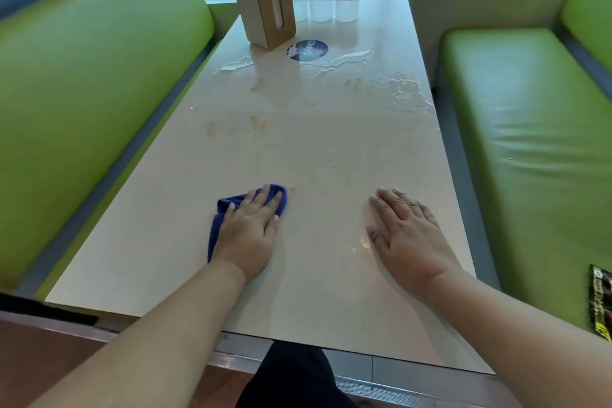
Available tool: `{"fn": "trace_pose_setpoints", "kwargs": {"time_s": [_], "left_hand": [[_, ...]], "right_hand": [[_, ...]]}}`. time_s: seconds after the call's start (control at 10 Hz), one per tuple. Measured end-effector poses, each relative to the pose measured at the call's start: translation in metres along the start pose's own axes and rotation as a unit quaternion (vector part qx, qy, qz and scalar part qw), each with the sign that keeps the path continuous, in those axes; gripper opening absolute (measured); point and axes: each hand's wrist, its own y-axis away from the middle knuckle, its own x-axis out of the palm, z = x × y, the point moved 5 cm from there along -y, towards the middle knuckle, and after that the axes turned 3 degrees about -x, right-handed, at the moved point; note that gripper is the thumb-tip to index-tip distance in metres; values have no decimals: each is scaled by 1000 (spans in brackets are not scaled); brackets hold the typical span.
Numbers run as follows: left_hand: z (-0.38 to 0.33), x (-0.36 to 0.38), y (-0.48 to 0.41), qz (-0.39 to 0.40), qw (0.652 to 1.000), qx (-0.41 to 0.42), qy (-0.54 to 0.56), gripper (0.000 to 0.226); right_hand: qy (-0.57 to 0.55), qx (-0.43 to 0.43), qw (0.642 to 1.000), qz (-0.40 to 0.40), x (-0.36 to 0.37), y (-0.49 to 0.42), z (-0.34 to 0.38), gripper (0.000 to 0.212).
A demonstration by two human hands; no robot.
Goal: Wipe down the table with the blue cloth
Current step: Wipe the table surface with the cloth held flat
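Left hand flat on crumpled dark-blue cloth, fingers straight, pressing it on pale glossy bench, near front edge. Right hand flat, holds nothing. Brown stains lie straight ahead of cloth, left hand nearer

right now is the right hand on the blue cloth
No, the right hand lies flat on the bare table, while the left hand presses the blue cloth.
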Motion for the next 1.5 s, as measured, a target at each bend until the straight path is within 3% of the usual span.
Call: {"fn": "trace_pose_setpoints", "kwargs": {"time_s": [0.1,0.2,0.3,0.4,0.5,0.6,0.7,0.8,1.0,1.2,1.4,1.5], "left_hand": [[-13,0,-30,-4,999,-49,3,46],[-31,3,-36,-3,999,-35,26,45],[-37,9,-20,18,998,45,43,45],[-24,5,-19,28,998,42,41,45],[-26,3,-39,23,999,-21,10,46],[-52,14,-40,40,999,4,-7,47],[-65,25,-18,61,993,98,4,46],[-47,19,-11,61,992,110,3,45],[-58,19,-30,47,998,21,-46,46],[-69,33,7,78,985,152,-28,46],[-74,31,-23,44,997,51,-41,46],[-99,40,-28,80,993,67,-62,48]], "right_hand": [[-5,1,1000,0,0,0,0,58],[-6,0,1000,-1,-1,0,0,58],[-7,-1,1000,1,-1,0,0,58],[-6,0,1000,0,-1,0,0,58],[-3,2,1000,-3,-1,1,1,58],[-4,3,1000,-5,-1,0,1,58],[-1,3,1000,-6,-1,1,1,58],[-2,0,1000,-4,-1,1,2,58],[-3,0,1000,-10,-2,0,3,57],[-70,-2,997,-33,-6,3,2,51],[-137,16,988,-65,-12,6,1,48],[-139,9,988,-66,-12,6,2,47]]}}
